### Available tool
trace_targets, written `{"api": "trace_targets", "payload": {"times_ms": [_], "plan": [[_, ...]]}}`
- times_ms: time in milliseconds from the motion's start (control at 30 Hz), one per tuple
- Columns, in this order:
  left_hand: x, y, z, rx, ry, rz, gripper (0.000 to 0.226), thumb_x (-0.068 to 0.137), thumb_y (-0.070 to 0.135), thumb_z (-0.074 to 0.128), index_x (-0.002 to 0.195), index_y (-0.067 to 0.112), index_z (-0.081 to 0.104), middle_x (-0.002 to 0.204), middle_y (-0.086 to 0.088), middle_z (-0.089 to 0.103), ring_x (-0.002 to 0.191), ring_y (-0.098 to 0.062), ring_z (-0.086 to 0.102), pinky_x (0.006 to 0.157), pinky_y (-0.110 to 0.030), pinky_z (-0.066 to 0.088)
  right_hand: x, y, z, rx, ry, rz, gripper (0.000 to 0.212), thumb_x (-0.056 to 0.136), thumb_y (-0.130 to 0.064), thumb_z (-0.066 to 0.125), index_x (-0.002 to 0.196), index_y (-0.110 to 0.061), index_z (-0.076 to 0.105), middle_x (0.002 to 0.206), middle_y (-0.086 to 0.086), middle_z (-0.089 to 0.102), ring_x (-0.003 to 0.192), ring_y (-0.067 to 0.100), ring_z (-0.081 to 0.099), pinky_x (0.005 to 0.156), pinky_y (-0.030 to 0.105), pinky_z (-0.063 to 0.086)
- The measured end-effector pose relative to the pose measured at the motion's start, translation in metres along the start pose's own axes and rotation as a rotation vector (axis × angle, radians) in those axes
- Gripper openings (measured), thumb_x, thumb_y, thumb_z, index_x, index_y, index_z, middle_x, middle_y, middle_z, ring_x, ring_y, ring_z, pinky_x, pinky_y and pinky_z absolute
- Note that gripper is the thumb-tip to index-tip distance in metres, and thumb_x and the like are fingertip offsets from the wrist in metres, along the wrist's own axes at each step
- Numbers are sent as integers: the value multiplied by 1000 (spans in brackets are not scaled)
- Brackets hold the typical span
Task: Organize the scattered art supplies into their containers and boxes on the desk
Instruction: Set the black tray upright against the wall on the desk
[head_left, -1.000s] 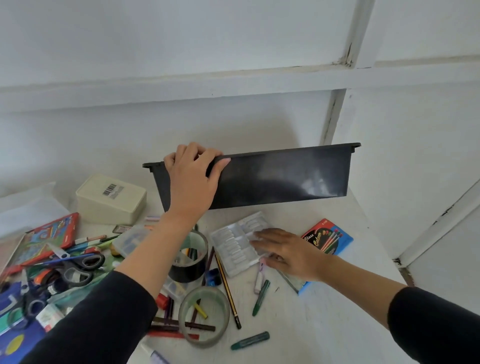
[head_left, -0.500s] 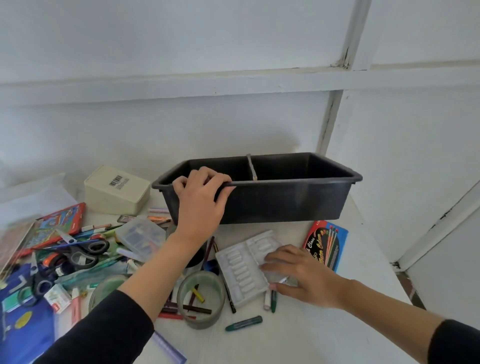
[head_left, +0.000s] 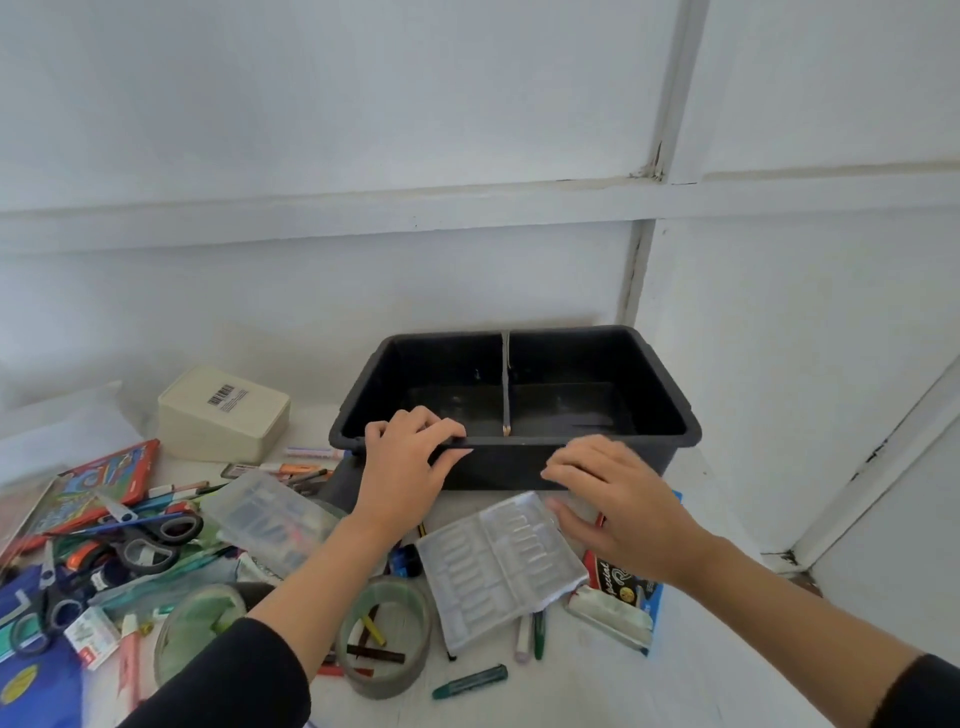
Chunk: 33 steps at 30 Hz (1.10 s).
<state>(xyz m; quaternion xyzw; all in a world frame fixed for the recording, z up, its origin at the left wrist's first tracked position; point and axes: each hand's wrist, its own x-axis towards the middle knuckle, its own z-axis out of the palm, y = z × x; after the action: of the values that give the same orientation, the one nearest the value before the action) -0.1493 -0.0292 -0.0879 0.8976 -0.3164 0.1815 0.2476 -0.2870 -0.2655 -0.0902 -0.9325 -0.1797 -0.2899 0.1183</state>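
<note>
White walls meet in a corner behind the pale worktop (head_left: 701, 675), and the black bin (head_left: 509, 470) stands against them at the back. Change noted: a second ago the bin was tipped up with its underside facing the camera. It now sits flat on its base, mouth upward. Both compartments either side of the divider (head_left: 505, 384) are visible and hold nothing.

The left hand (head_left: 402, 467) keeps its grip on the bin's near rim, left of the divider, with fingers curled over the edge and thumb along the outer wall. The right hand (head_left: 618, 499), previously pressed flat on the clear plastic tray (head_left: 498, 566), has lifted off it. It hovers open in front of the bin's near wall, fingers straight; whether the fingertips touch the wall cannot be told.

Supplies remain unsorted. In front of the bin lie the clear tray, a red and blue crayon box (head_left: 613, 579) partly under the right hand, a tape roll (head_left: 387, 688) and a green marker (head_left: 470, 682). Left of the bin are a cream box (head_left: 223, 413), scissors (head_left: 150, 540), and loose pens and packets.

Assessment: the bin is now usable as a container, but sorting proper has not begun. The likely next step is to release the bin and load loose items, nearest first
</note>
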Motion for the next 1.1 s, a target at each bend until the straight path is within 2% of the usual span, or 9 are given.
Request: {"api": "trace_targets", "payload": {"times_ms": [100,167,233,300,400,533,767,933,1100], "plan": [[-10,-1,7,-41,-6,-7,16,88,35,73,103,30,71,97,13,58,94,-10,52,93,-38,35,2,18,10,-260,33,53,40,89,-40,68,123,-19,65,129,4,61,127,24,52,107,53,42],[-14,-4,4,-84,20,-11,21,86,39,75,104,29,71,98,13,57,96,-9,50,93,-39,38,2,29,20,-293,-8,150,41,92,-44,63,126,-20,66,125,2,64,121,23,58,110,57,39],[-20,-12,-6,-96,83,-33,31,82,46,78,107,30,68,103,12,54,101,-10,46,92,-34,35,3,34,26,-253,0,182,36,99,-42,47,114,-20,70,101,-2,72,94,19,68,99,45,50],[-30,-27,-18,-89,159,-117,38,79,49,81,108,32,62,108,10,50,104,-11,44,91,-33,34,5,36,28,-213,11,213,32,99,-38,44,103,-20,71,86,-5,71,76,16,66,79,34,53],[-48,-53,-28,-23,127,-345,53,78,50,79,115,31,48,113,5,44,109,-20,46,92,-38,39,9,34,28,-170,2,276,19,94,-37,54,95,-23,68,80,-9,68,70,11,61,70,29,52],[-57,-64,-26,-32,-66,-537,76,81,69,65,134,26,31,130,-4,45,118,-27,49,94,-46,44,24,22,33,-173,-112,325,35,91,-62,48,86,-30,59,70,-15,58,63,4,53,66,24,45],[-67,-55,-30,-247,-38,-443,60,82,55,74,121,38,32,110,5,56,99,-16,58,87,-46,53,49,10,45,-114,-196,407,37,92,-63,52,82,-28,57,74,-14,59,63,8,55,62,18,47],[-82,-49,-42,-337,60,-347,53,82,42,79,118,38,40,108,13,49,101,-7,51,82,-35,52,45,16,54,-115,-56,317,36,89,-61,57,72,-30,51,64,-13,59,53,6,49,49,17,42],[-77,-48,-56,-360,128,-311,48,82,38,79,116,37,46,110,13,50,101,-11,53,77,-30,52,44,20,56,-102,37,233,43,90,-62,51,69,-26,59,61,-12,60,50,8,52,46,23,51]]}}
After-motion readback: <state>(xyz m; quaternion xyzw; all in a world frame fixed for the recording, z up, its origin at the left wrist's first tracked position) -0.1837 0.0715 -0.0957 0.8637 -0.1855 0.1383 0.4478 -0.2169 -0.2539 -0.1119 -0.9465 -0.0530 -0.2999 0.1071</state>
